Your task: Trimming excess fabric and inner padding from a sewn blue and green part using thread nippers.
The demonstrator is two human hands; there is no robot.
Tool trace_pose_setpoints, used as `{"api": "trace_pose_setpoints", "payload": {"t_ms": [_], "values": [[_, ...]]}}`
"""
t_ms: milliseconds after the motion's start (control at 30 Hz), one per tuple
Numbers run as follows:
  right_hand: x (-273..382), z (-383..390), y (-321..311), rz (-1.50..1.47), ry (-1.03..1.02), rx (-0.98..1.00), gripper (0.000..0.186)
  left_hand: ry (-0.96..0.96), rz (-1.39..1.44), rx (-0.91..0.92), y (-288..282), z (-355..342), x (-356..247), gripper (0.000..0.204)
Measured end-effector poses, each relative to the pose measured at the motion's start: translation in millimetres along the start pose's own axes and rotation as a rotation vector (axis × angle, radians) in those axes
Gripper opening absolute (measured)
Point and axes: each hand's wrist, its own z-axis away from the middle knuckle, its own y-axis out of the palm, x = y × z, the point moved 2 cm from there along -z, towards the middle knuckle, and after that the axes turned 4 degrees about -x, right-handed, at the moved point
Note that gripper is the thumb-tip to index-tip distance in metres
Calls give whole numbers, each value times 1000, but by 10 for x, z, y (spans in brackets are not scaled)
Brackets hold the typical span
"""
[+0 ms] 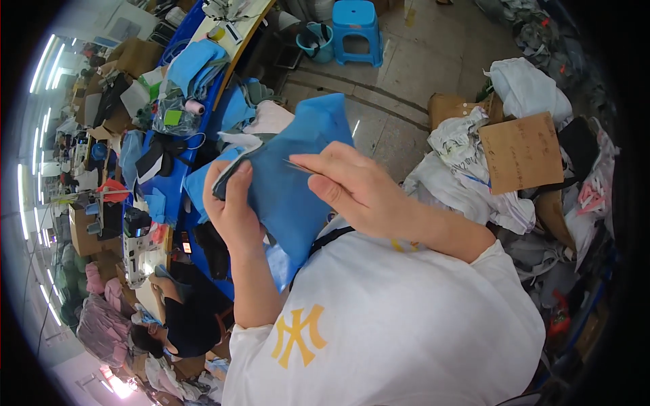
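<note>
A piece of blue fabric (284, 196) hangs in front of me, with a dark and whitish layered edge along its upper left. My left hand (233, 206) is closed on that edge, thumb on top. My right hand (359, 189) is closed, its index finger and thumb pointing left over the fabric. A thin, pointed metal tool (295, 164) sticks out from its fingers; most of it is hidden by the hand, so its exact kind cannot be made out. The tip lies close to the fabric, and whether it touches is unclear.
To the left runs a blue worktable (177, 183) with fabric pieces, a thread cone (194, 107) and sewing machines. A co-worker (186, 311) sits at the lower left. Ahead stand a blue stool (357, 32) and a bucket (315, 40). Cardboard (521, 152) and white bundles lie right.
</note>
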Motion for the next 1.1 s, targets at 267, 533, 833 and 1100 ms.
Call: {"api": "trace_pose_setpoints", "payload": {"t_ms": [267,533,833,1100], "values": [[-28,42,-14,11,21,-12,38,0,33,16,91,142,-34,10],[-16,62,-77,68,-26,-118,34,26,79,59,222,300,-44,12],[-50,80,-53,43,-61,-182,29,69,65,45,269,418,-38,12],[-285,84,-164,-541,315,-296,38,20,191,138,112,357,34,14]]}}
